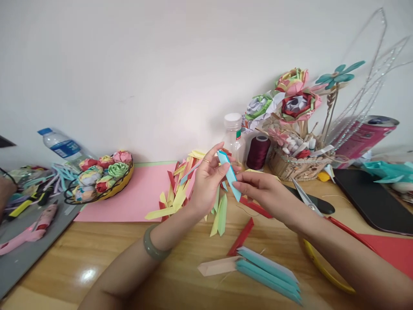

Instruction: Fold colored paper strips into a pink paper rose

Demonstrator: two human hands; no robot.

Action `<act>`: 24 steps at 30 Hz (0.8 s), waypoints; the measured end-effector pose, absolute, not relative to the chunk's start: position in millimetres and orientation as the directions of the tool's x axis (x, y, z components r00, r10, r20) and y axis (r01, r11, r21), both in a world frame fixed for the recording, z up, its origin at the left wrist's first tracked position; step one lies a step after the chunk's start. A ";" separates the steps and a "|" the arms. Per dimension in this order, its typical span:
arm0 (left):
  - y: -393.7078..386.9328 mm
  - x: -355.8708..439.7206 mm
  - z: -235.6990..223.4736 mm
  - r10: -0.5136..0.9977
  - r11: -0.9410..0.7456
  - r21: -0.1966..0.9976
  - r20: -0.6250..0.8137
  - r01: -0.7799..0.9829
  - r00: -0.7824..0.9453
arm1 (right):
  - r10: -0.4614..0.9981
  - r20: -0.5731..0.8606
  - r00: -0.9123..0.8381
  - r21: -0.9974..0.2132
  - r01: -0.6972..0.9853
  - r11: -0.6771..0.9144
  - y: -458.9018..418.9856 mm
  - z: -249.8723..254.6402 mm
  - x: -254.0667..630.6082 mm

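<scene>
Between both hands, above the table, is a folded blue paper strip [229,175] with a pointed end. My left hand [208,181] pinches its upper part between thumb and fingers. My right hand [260,189] grips the lower edge with thumb and forefinger. Behind and below my left hand lies a loose heap of folded yellow, red, pink and green paper strips [179,196]. Nearer to me on the wood are blue folded strips [269,275], a pale pink strip [217,266] and a red strip [241,237].
Scissors [306,199] with red and yellow handles lie under my right forearm. Behind stand a clear bottle [234,137], a maroon thread spool [258,153] and a basket [295,165] of paper flowers. At left are a flower-filled basket [111,193], a glue gun [35,230] and part of another hand [5,191].
</scene>
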State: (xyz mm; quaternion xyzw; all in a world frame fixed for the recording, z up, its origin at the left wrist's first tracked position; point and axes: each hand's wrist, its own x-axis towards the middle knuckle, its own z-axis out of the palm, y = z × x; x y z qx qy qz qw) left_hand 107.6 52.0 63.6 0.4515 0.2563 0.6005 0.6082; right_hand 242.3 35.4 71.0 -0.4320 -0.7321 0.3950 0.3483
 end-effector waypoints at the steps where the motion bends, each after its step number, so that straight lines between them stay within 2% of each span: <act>1: 53.0 106.8 63.2 0.957 -0.153 0.867 0.249 -0.474 0.148 | 0.909 0.167 -0.382 -0.899 0.320 0.299 35.3 69.3 241.1; 7: 56.9 106.9 56.2 0.947 -0.238 0.886 0.302 -0.399 0.107 | 0.924 -0.029 -0.381 -0.996 0.085 0.004 33.4 64.0 234.3; 12: 59.3 107.2 53.9 0.951 -0.255 0.895 0.301 -0.366 0.075 | 0.944 -0.072 -0.321 -0.997 0.035 -0.064 36.4 62.8 234.1; 17: 57.7 107.1 56.1 0.958 -0.275 0.892 0.287 -0.358 -0.021 | 0.947 0.006 -0.322 -0.996 0.085 0.035 36.9 62.7 232.5; 24: 51.6 109.8 55.0 0.960 -0.274 0.892 0.275 -0.360 -0.049 | 0.938 0.127 -0.323 -0.904 0.352 0.243 30.1 61.6 234.1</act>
